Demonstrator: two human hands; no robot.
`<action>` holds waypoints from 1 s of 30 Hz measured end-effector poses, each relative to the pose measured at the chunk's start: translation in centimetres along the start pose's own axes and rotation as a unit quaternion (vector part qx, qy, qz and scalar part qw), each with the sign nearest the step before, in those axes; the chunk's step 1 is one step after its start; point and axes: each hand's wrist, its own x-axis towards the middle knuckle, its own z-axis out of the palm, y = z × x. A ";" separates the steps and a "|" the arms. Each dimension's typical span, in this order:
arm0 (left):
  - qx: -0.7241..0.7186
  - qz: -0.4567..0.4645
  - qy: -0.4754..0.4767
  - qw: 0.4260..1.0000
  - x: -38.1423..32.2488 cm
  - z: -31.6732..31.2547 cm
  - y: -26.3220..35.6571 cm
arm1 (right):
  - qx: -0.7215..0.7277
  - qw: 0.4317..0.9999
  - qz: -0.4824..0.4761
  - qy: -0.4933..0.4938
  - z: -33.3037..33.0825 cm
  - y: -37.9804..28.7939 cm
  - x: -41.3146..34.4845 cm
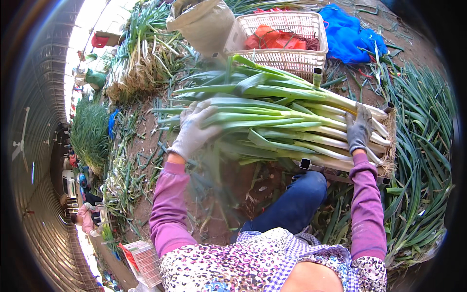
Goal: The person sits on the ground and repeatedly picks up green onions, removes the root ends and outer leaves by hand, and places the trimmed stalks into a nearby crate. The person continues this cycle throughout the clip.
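A thick bundle of long green onions (pixel 292 122) lies before me across a low metal frame (pixel 305 164) with square posts. Its leaves point left, and the white stalks end at the right in a mat of pale roots (pixel 387 146). My left hand (pixel 197 127), in a pale grey knit glove, grips the leaf end, thumb on the near side. Over the white stalks close to the roots is my right hand (pixel 359 128), in a darker grey glove, its fingers curled onto them. Some leaves below the left hand are blurred.
Beyond the bundle stand a white plastic basket (pixel 240 25) holding red material, and a beige sack (pixel 204 23). Blue netting (pixel 343 34) lies beside the basket. Loose onion leaves (pixel 419 153) are heaped at right. Another person (pixel 87 218) sits far left, near a crate (pixel 142 261).
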 end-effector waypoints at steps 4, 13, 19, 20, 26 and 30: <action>-0.040 0.022 0.124 0.991 -0.4 3.0 3.4 | -0.008 1.000 0.002 0.001 -0.1 0.0 0.0; -0.128 -0.120 0.146 0.974 -1.2 6.3 4.5 | -0.009 1.000 -0.010 0.012 -0.2 -0.1 -0.1; 0.049 -0.008 0.015 0.999 0.9 4.6 5.7 | -0.009 1.000 -0.008 0.014 -0.1 0.0 -0.1; 0.046 0.037 0.024 0.998 1.6 4.7 5.9 | -0.006 1.000 -0.010 0.017 0.0 0.0 -0.1; 0.046 0.170 -0.043 0.984 3.8 7.0 7.8 | -0.008 1.000 -0.010 0.017 0.4 0.2 0.0; -0.076 0.021 -0.023 0.997 3.8 7.6 8.0 | -0.006 1.000 -0.013 0.025 0.6 0.3 0.0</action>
